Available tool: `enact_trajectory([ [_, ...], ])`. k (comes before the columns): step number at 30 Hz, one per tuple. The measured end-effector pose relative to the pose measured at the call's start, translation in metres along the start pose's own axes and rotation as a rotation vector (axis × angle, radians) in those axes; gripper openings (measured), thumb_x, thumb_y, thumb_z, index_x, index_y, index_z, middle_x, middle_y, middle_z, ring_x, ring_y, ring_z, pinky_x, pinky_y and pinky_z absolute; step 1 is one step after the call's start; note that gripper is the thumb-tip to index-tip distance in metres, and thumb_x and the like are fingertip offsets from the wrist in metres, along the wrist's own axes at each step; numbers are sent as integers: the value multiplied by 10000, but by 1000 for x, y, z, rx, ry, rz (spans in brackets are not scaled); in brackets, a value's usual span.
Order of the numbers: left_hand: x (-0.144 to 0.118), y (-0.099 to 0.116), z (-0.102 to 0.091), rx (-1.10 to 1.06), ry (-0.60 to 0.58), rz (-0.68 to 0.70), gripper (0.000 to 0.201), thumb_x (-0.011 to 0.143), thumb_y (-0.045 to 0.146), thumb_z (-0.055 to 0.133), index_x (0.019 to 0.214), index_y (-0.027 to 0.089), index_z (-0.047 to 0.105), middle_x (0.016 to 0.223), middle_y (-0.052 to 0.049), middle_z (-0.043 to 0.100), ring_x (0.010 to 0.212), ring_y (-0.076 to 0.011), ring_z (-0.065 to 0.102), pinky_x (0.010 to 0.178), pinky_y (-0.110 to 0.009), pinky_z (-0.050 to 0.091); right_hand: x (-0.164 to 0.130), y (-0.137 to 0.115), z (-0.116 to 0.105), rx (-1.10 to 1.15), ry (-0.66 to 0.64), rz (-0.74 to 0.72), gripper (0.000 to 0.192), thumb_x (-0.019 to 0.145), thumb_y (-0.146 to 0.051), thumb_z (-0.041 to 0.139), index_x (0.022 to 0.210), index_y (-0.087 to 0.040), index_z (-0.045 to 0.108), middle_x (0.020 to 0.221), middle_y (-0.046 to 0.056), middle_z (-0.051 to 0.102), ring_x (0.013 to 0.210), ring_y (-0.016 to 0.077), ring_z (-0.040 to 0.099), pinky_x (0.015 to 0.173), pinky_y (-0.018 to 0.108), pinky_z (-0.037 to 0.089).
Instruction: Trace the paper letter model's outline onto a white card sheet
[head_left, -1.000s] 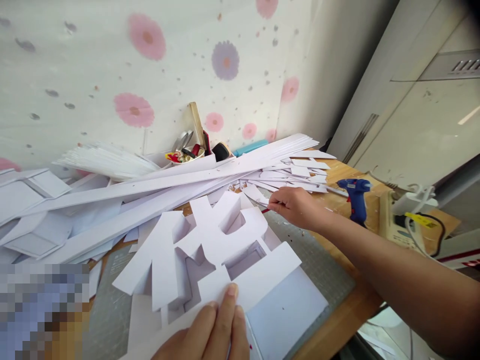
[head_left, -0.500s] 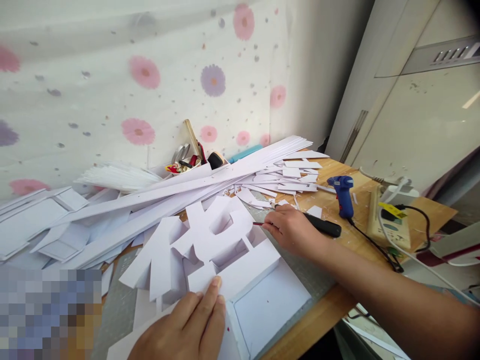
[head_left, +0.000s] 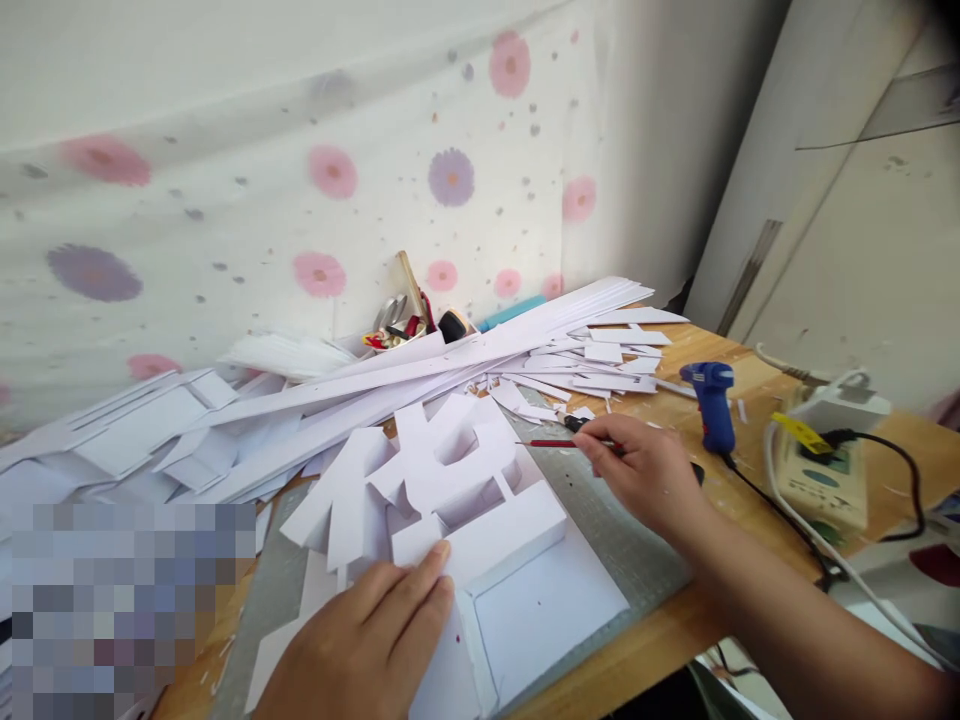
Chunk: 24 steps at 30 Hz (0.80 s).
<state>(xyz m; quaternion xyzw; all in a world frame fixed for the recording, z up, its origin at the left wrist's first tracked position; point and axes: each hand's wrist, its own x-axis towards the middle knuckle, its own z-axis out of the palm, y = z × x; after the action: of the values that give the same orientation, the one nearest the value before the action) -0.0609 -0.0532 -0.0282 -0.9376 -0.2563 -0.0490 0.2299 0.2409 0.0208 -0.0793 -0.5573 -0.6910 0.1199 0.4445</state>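
A white raised character [head_left: 480, 525] built from foam board or thick card stands on the grey cutting mat [head_left: 630, 545]. My left hand [head_left: 375, 620] rests on its near part, fingers stretched out and pressing on the top face. Just right of the character, my right hand [head_left: 637, 460] pinches a slim dark-red stick [head_left: 551, 443], its thin tip pointing left close to the character's right edge. Whether the tip touches cannot be made out. A black-handled tool [head_left: 574, 422] lies partly hidden behind my right hand. A flat white board [head_left: 551, 620] extends under the character toward the lower right.
A blue glue gun [head_left: 711, 400] stands right of my right hand, its cord running to a power strip [head_left: 817, 470]. White strips [head_left: 450, 365] and offcuts [head_left: 622, 355] are heaped behind. A tool holder [head_left: 401, 325] stands by the flowered wall covering.
My right hand has drawn back to the right with the red stick, showing more of it. The view has shifted slightly. My left hand stays on the character.
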Motion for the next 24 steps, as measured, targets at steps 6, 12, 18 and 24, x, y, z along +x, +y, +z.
enact_trajectory([
  [6,-19,10,10,-27,4,-194,476,805,395,628,1257,268,546,1441,-44,429,1234,-264,495,896,-352,543,-7,6,9,223,88,143,233,850,-403,554,880,-204,669,560,-12,601,511,151,563,510,269,435],
  [12,-28,8,28,10,39,-199,645,779,411,624,1382,295,427,1476,-53,369,1255,-276,482,870,-365,553,-10,2,12,328,118,109,199,837,-355,564,871,-196,680,634,15,630,582,164,591,566,286,480],
  [18,-26,9,22,16,76,-199,664,739,392,648,1361,264,455,1464,-69,387,1255,-289,481,840,-383,568,-17,-5,18,341,170,94,196,831,-336,570,899,-208,702,725,42,668,658,186,614,591,307,497],
  [24,-28,20,4,-90,42,-298,738,689,540,673,1332,236,474,1466,-81,382,1291,-310,432,874,-445,557,-23,-15,15,461,264,-7,147,840,-295,591,926,-278,709,755,6,612,666,157,551,590,291,454],
])
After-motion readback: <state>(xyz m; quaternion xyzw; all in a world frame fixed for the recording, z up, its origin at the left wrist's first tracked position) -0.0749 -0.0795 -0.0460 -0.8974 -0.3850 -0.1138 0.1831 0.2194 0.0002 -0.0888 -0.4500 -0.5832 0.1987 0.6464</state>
